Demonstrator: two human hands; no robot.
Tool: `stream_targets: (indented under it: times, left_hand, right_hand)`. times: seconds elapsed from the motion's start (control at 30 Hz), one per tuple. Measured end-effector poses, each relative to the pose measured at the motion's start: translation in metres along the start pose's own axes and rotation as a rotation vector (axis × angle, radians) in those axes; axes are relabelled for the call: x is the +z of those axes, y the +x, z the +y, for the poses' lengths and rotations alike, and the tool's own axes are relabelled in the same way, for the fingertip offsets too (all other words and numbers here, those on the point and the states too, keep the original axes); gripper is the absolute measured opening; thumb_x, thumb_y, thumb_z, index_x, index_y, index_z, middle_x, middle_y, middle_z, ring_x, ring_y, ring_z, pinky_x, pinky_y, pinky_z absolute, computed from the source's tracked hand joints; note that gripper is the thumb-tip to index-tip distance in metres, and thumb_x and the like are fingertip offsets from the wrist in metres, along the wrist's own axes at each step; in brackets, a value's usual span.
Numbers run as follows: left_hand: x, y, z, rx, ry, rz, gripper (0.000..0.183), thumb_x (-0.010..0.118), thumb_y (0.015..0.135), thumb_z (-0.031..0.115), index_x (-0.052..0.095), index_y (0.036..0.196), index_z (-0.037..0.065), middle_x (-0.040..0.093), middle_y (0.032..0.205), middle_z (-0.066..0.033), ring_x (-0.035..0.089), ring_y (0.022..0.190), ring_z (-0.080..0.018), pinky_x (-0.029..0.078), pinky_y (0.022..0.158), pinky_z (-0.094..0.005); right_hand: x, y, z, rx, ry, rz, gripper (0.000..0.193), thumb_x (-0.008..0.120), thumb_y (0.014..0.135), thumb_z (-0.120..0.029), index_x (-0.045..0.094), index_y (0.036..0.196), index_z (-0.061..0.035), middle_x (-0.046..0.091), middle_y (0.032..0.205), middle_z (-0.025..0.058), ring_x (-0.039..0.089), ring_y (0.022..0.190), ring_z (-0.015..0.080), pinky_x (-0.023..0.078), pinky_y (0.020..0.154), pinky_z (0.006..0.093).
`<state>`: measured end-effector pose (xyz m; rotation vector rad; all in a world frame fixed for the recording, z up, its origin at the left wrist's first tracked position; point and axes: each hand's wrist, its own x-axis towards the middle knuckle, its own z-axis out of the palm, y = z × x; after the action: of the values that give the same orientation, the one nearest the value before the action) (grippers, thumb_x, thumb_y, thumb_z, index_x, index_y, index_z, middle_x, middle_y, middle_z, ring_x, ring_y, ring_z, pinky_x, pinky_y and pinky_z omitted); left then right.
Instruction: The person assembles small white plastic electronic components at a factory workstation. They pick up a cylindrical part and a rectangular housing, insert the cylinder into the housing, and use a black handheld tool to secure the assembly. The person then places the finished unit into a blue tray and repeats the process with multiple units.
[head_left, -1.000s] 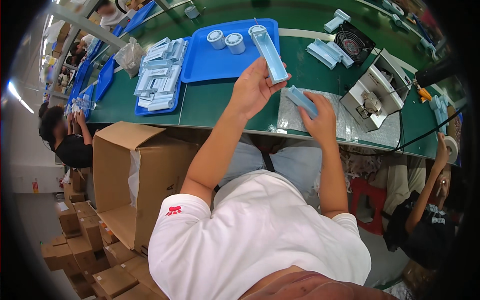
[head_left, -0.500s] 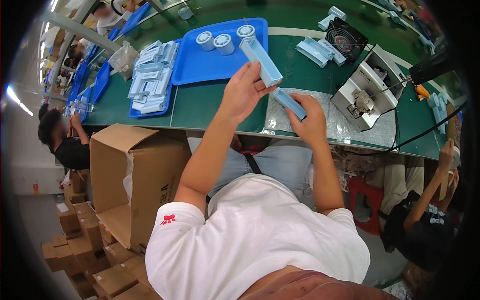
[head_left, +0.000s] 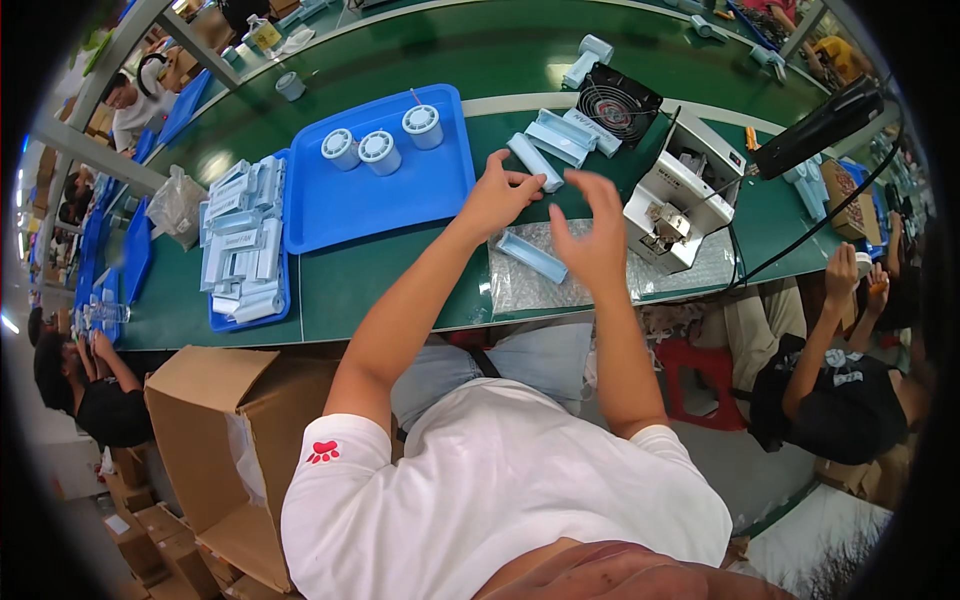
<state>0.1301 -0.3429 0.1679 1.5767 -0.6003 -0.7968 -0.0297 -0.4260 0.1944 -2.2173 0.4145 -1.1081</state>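
Beside the fan, my left hand (head_left: 503, 194) has its thumb and fingertips against the near end and left side of a light-blue plastic half-shell (head_left: 534, 163). How firmly they grip cannot be made out. To its right, my right hand (head_left: 598, 235) is lifted and slightly blurred, its fingers apart and nothing in them. Below the hands another light-blue half-shell (head_left: 531, 257) lies hollow side up on bubble wrap (head_left: 512, 290). More half-shells (head_left: 560, 138) lie just past my left hand, next to the black fan (head_left: 615, 103).
A blue tray (head_left: 420, 190) carries three round light-blue fan parts (head_left: 379, 153). Left of it, a smaller blue tray (head_left: 285, 305) is piled with shells. A white-and-metal machine (head_left: 685, 190) and a black powered screwdriver (head_left: 820, 130) stand right. A cardboard box (head_left: 200, 450) sits below the table's edge.
My left hand has carried its half-shell rightward to the shells by the fan. My right hand has let go of the other half-shell, which now lies on the bubble wrap. The view has shifted.
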Motion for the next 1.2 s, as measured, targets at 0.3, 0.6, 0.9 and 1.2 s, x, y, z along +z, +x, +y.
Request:
stream_targets:
  times: [0.3, 0.6, 0.9, 1.2]
  left_hand:
    - [-0.005, -0.003, -0.029, 0.188, 0.155, -0.141, 0.072, 0.073, 0.094, 0.019, 0.032, 0.148, -0.005, 0.058, 0.129, -0.0220, 0.069, 0.102, -0.0224, 0.057, 0.088, -0.0340]
    - [-0.001, 0.002, -0.062, 0.341, -0.029, -0.093, 0.051, 0.071, 0.097, 0.024, 0.050, 0.136, 0.000, 0.063, 0.121, -0.0175, 0.071, 0.092, -0.0217, 0.057, 0.082, -0.0343]
    - [-0.007, -0.010, -0.048, 0.366, -0.022, -0.147, 0.046, 0.071, 0.096, 0.015, 0.052, 0.134, -0.001, 0.063, 0.125, -0.0175, 0.069, 0.098, -0.0184, 0.057, 0.084, -0.0305]
    - [-0.008, -0.002, -0.063, 0.475, -0.033, -0.130, 0.044, 0.070, 0.094, 0.009, 0.053, 0.132, -0.003, 0.064, 0.123, -0.0168, 0.070, 0.093, -0.0176, 0.057, 0.082, -0.0298]
  right_hand:
    - [0.057, 0.114, 0.066, 0.339, -0.686, -0.389, 0.094, 0.083, 0.068, -0.062, 0.056, 0.133, 0.0020, 0.059, 0.126, 0.0233, 0.057, 0.120, 0.0422, 0.047, 0.102, 0.0496]
    - [0.058, 0.109, 0.065, 0.344, -0.833, -0.626, 0.127, 0.092, 0.049, -0.063, 0.042, 0.148, -0.0018, 0.039, 0.147, 0.0311, 0.042, 0.134, 0.0492, 0.033, 0.111, 0.0641]
    - [0.054, 0.099, 0.074, 0.285, -0.848, -0.504, 0.119, 0.094, 0.048, -0.059, 0.046, 0.142, -0.0051, 0.040, 0.142, 0.0306, 0.040, 0.133, 0.0509, 0.035, 0.109, 0.0658]
    - [0.055, 0.090, 0.076, 0.201, -0.750, -0.400, 0.110, 0.094, 0.047, -0.056, 0.051, 0.133, -0.0046, 0.047, 0.134, 0.0233, 0.046, 0.127, 0.0447, 0.038, 0.106, 0.0592]
